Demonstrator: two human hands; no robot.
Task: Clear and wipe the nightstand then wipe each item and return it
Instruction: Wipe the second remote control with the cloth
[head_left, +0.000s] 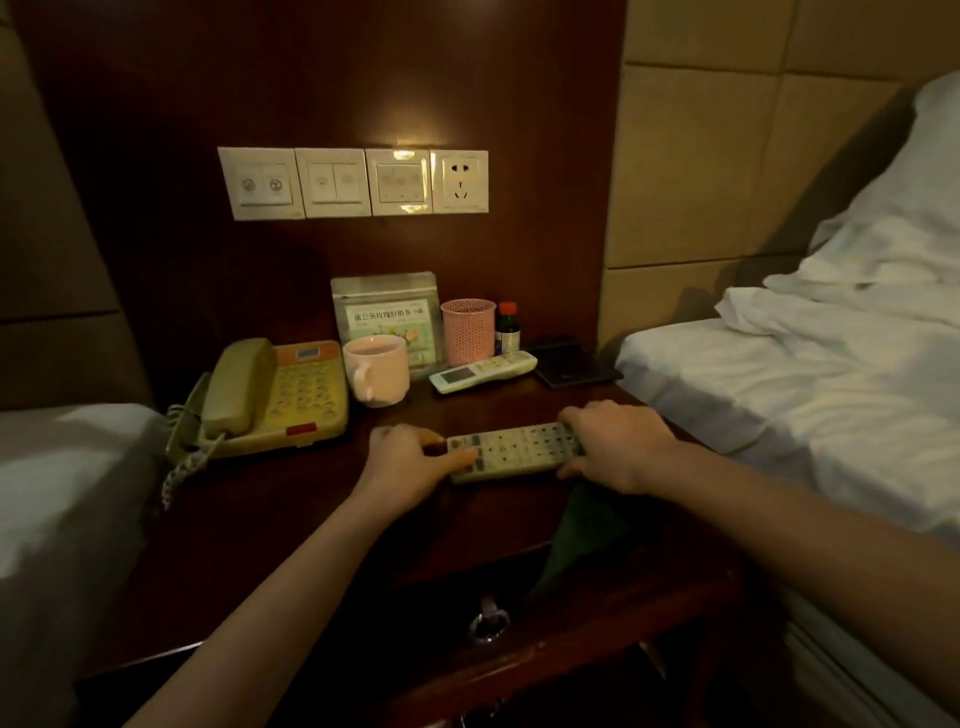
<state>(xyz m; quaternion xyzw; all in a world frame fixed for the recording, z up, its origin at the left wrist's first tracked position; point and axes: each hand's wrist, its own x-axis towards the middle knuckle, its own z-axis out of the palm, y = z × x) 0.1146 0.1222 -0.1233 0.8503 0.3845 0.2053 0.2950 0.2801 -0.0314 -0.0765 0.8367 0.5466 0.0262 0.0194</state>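
Head cam: both my hands on the TV remote (517, 451) at near-centre of the bench (291, 519). My left hand (410, 457) grips its left end w/ curled fingers, my right hand (615, 444) grips the right end; green cloth (576, 530) hangs under that hand. Far side, left to right: phone (275, 397), pink mug (376, 375), tea pouch (387, 314), pink mesh cup (467, 331), small bottle (507, 328), white AC remote (483, 371), dark wallet (571, 362). Beds either side.

Tea pouch (387, 317) label reads 蒲公英玫瑰舒韵茶 (last chars approx.), other print on phone, remotes, bottle too small to read
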